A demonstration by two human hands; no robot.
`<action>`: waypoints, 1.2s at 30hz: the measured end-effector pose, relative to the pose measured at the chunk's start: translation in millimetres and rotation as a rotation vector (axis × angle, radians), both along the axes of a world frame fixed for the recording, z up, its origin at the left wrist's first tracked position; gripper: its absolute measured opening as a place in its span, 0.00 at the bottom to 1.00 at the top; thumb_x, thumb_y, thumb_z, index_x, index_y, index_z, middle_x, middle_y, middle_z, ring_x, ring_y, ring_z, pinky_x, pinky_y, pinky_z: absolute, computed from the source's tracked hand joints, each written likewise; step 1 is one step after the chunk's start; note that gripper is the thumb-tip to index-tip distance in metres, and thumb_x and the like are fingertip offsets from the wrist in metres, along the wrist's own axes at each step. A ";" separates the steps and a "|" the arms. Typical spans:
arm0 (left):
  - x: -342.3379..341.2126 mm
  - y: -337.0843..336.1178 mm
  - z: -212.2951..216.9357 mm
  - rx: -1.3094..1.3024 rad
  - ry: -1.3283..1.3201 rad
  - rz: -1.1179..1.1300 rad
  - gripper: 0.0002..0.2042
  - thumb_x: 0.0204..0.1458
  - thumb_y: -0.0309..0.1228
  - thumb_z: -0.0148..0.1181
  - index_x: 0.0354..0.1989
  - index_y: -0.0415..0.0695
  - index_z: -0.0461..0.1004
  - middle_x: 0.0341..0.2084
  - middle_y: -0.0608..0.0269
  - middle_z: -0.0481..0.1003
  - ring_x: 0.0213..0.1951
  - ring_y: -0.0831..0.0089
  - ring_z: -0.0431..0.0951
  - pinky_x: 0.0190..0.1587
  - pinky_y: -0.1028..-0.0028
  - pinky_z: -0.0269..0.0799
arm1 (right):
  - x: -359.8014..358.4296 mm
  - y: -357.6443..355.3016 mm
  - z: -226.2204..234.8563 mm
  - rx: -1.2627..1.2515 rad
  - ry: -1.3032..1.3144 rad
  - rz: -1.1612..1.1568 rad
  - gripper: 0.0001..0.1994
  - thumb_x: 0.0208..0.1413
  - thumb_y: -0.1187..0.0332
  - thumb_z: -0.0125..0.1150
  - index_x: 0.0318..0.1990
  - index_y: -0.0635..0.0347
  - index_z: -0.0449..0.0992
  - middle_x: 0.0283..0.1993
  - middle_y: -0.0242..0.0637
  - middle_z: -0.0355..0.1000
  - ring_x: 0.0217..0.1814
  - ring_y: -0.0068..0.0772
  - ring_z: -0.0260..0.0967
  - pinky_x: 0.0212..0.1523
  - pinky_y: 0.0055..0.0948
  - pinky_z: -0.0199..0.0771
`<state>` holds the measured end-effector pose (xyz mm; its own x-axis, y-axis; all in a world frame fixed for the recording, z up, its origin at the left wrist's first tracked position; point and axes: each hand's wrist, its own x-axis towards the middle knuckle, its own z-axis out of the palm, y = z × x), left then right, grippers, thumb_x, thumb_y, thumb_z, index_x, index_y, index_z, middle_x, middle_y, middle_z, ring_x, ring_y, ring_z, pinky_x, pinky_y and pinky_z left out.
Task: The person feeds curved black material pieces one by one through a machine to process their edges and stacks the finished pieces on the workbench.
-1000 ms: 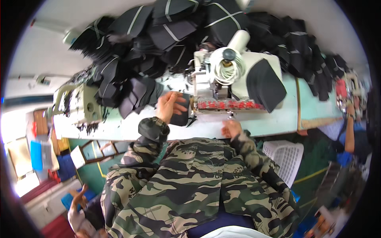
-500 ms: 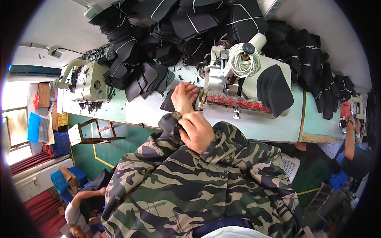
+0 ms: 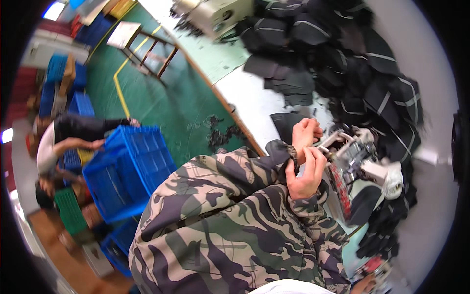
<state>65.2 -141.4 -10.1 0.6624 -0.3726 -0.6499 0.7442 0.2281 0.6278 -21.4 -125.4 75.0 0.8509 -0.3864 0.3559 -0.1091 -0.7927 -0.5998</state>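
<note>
Crates: a big blue crate (image 3: 128, 171) stands on the green floor (image 3: 161, 103) at left of the person's knee; more blue crates (image 3: 63, 78) are stacked farther off at upper left, and a green crate (image 3: 68, 211) sits low at left. All are ribbed plastic boxes, open on top.
Floor mark: a yellow line (image 3: 119, 88) bends across the floor near a wooden stool (image 3: 147, 46).
Label: a red strip (image 3: 341, 188) runs along the front of the sewing machine (image 3: 355, 157); its print is too blurred to tell.
Left hand: the left hand (image 3: 306, 133) is loosely fisted, fingers (image 3: 313, 128) curled in, holding nothing that shows; it sits just beside the machine's head and above a dark cloth piece (image 3: 286, 125) on the white table (image 3: 254, 100).
Cuff: the left camouflage cuff (image 3: 289, 153) lies right under the right hand's fingers, at the left wrist.
Right hand: the right hand (image 3: 306, 171) is pinched on the cuff, thumb below and fingers over it.
Pile: black pieces (image 3: 352, 63) with pale stripes heap behind the machine.
Others: another person (image 3: 68, 134) bends by the big crate.
Change: half a second ago the view faced the table squarely; now it has swung left, showing floor and crates. The hands stay joined at the wrist.
</note>
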 end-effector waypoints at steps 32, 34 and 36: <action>-0.3 -32.6 7.6 -0.027 0.075 -0.164 0.13 0.54 0.39 0.50 0.35 0.39 0.68 0.25 0.62 0.72 0.31 0.68 0.74 0.34 0.70 0.66 | -27.9 -10.8 -6.3 0.064 -0.131 -0.020 0.20 0.32 0.73 0.64 0.38 0.68 0.70 0.39 0.43 0.65 0.43 0.45 0.65 0.43 0.37 0.67; -13.2 -48.2 -6.5 -0.003 0.146 -0.271 0.12 0.54 0.40 0.52 0.33 0.42 0.68 0.27 0.63 0.71 0.34 0.66 0.73 0.37 0.68 0.66 | -24.6 -27.4 -10.4 -0.001 -0.145 -0.248 0.20 0.32 0.73 0.64 0.38 0.67 0.70 0.39 0.42 0.65 0.43 0.43 0.66 0.44 0.36 0.68; -3.8 -30.8 8.1 -0.038 0.143 -0.231 0.11 0.54 0.39 0.52 0.32 0.43 0.68 0.27 0.63 0.71 0.35 0.67 0.72 0.39 0.68 0.66 | -24.9 -10.6 0.3 0.028 -0.171 -0.209 0.21 0.31 0.73 0.65 0.39 0.67 0.71 0.41 0.42 0.66 0.44 0.43 0.66 0.45 0.37 0.68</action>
